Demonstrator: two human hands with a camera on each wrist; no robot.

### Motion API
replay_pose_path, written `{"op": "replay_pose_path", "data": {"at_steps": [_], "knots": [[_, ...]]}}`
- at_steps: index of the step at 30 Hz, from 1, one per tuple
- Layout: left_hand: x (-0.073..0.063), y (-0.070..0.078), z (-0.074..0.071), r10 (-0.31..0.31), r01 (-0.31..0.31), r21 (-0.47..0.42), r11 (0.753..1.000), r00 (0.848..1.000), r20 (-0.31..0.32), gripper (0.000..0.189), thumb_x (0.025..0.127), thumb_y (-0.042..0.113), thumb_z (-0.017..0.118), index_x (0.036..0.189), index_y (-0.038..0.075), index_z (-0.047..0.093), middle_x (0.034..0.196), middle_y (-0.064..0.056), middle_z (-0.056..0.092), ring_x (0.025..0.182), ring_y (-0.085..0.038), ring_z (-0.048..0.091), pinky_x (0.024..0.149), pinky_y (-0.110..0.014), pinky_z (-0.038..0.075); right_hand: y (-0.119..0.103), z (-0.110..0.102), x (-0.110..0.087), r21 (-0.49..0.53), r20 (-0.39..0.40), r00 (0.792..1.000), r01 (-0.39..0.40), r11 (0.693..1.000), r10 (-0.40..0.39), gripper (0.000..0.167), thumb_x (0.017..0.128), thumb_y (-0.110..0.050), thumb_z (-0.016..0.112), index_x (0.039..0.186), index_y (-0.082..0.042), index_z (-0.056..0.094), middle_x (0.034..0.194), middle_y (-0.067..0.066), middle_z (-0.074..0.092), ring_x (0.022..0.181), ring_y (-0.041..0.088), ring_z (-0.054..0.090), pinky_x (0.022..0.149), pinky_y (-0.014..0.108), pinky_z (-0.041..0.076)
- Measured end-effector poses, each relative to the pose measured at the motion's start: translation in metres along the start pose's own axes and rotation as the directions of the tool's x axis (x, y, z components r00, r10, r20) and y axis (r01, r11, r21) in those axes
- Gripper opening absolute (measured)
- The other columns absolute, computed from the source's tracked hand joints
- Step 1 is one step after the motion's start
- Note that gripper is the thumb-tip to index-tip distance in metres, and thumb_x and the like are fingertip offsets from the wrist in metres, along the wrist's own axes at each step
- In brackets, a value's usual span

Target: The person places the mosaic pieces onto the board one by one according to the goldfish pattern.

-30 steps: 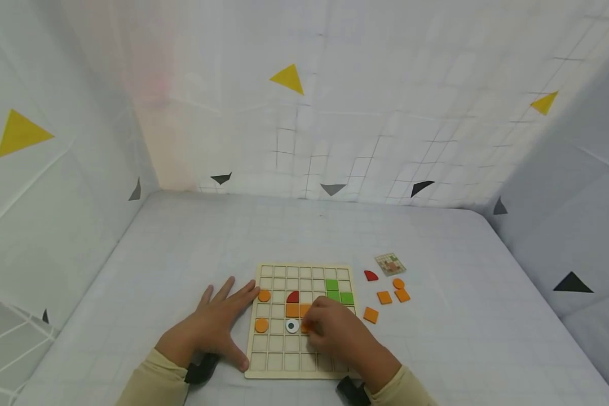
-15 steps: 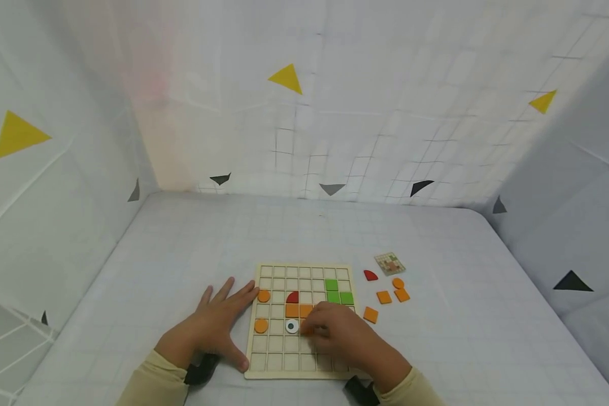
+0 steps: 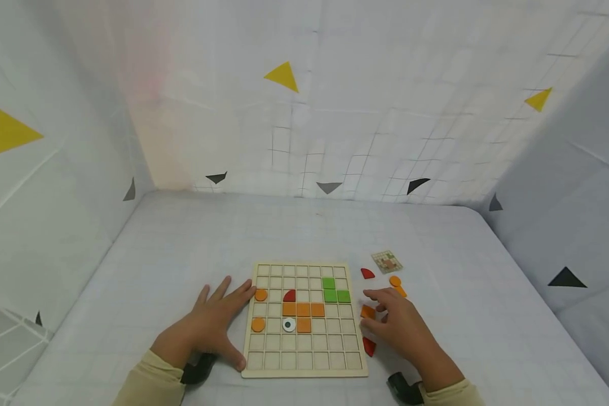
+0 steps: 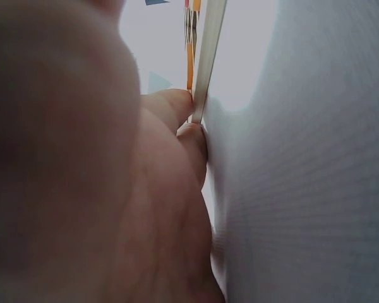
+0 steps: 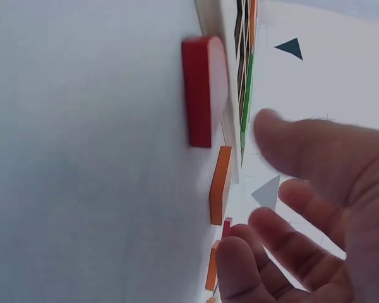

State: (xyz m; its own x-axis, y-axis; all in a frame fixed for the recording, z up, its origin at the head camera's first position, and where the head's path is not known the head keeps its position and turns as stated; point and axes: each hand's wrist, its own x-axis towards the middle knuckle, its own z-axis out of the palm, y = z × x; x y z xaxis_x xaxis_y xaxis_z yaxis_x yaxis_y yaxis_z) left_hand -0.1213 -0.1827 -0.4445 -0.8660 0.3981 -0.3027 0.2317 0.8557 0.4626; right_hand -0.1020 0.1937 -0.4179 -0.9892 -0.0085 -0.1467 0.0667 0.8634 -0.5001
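Just off the three o'clock edge of the gridded board (image 3: 304, 373), an orange square (image 3: 367, 312) lies flat on the pale surface (image 3: 304, 231), seen between the thumb and forefinger of the right hand (image 3: 403, 324). Those fingers are spread apart and pinch nothing; whether any of them touches the square, the pictures do not settle. At four o'clock, just beside the board, lies a red quarter-round (image 3: 369, 347); another red piece (image 3: 367, 274) sits near two o'clock, with a small pattern card (image 3: 387, 262) a little farther out the same way. Over at nine o'clock, the left hand (image 3: 208, 324) has its fingers and thumb spread, the tips against the board's edge.

The orange square looks like thin painted wood, so it should be light and stiff, hardly fragile, though its smooth faces may slip a little. Because it lies flat, the side edges seem the best place to take hold: thumb on one, forefinger on the opposite one. The right wrist view shows enough thickness along its edge to give the fingertips a fair purchase.
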Motion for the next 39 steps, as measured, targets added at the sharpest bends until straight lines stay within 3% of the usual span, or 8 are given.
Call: {"op": "replay_pose_path", "data": {"at_steps": [5,13,19,26,32,39], "knots": [[0.000,-0.001,0.002,-0.006,0.006,-0.010,1.000,1.000,0.003,0.145,0.036,0.067,0.095,0.161,0.032,0.029,0.170,0.008,0.019,0.159,-0.038,-0.003,0.121,-0.070,-0.007,0.008,0.002,0.004,0.012,0.043,0.999,-0.020,1.000,0.020,0.060,0.079,-0.020,0.087,0.136,-0.024,0.066,0.122,-0.004,0.070,0.091,0.013,0.062,0.081,0.034,0.059],[0.000,0.000,0.001,-0.014,0.014,-0.011,1.000,1.000,0.000,0.145,0.036,0.067,0.096,0.161,0.032,0.030,0.170,0.008,0.019,0.159,-0.037,-0.003,0.121,-0.070,-0.007,0.007,0.005,0.012,-0.023,0.053,0.998,-0.027,0.999,0.028,0.050,0.078,-0.017,0.088,0.125,-0.022,0.073,0.103,-0.008,0.071,0.088,0.012,0.060,0.082,0.035,0.060],[0.000,0.000,0.000,-0.014,0.014,0.000,1.000,1.000,-0.001,0.145,0.036,0.068,0.095,0.161,0.033,0.030,0.170,0.009,0.020,0.159,-0.037,-0.003,0.122,-0.070,-0.007,0.000,0.005,0.012,-0.030,0.084,0.996,-0.026,0.999,0.028,0.036,0.080,-0.012,0.083,0.115,-0.017,0.077,0.107,-0.005,0.072,0.091,0.012,0.061,0.088,0.039,0.060],[-0.001,0.001,0.000,-0.006,0.006,0.003,1.000,1.000,-0.004,0.145,0.036,0.067,0.095,0.161,0.032,0.030,0.170,0.008,0.020,0.159,-0.037,-0.002,0.121,-0.071,-0.006,-0.003,0.004,0.009,-0.118,0.101,0.995,0.008,0.993,0.004,0.015,0.074,-0.012,0.081,0.083,-0.021,0.073,0.086,-0.001,0.057,0.080,0.017,0.051,0.067,0.030,0.045],[0.000,0.001,0.000,-0.014,0.014,0.010,1.000,1.000,0.001,0.145,0.036,0.067,0.095,0.161,0.032,0.030,0.170,0.008,0.020,0.159,-0.037,-0.003,0.121,-0.070,-0.007,-0.002,0.003,0.008,-0.128,0.074,0.997,0.008,0.992,0.002,0.017,0.072,-0.014,0.080,0.084,-0.023,0.072,0.086,-0.003,0.057,0.081,0.016,0.051,0.068,0.030,0.047],[0.001,0.001,0.002,-0.016,0.016,0.017,1.000,1.000,-0.004,0.145,0.036,0.067,0.095,0.161,0.032,0.030,0.170,0.008,0.020,0.159,-0.037,-0.002,0.121,-0.070,-0.007,-0.009,0.000,0.004,-0.108,0.028,0.996,0.083,0.991,-0.080,0.013,0.076,-0.013,0.075,0.083,-0.023,0.071,0.085,-0.007,0.058,0.079,0.012,0.051,0.068,0.028,0.048]]}}
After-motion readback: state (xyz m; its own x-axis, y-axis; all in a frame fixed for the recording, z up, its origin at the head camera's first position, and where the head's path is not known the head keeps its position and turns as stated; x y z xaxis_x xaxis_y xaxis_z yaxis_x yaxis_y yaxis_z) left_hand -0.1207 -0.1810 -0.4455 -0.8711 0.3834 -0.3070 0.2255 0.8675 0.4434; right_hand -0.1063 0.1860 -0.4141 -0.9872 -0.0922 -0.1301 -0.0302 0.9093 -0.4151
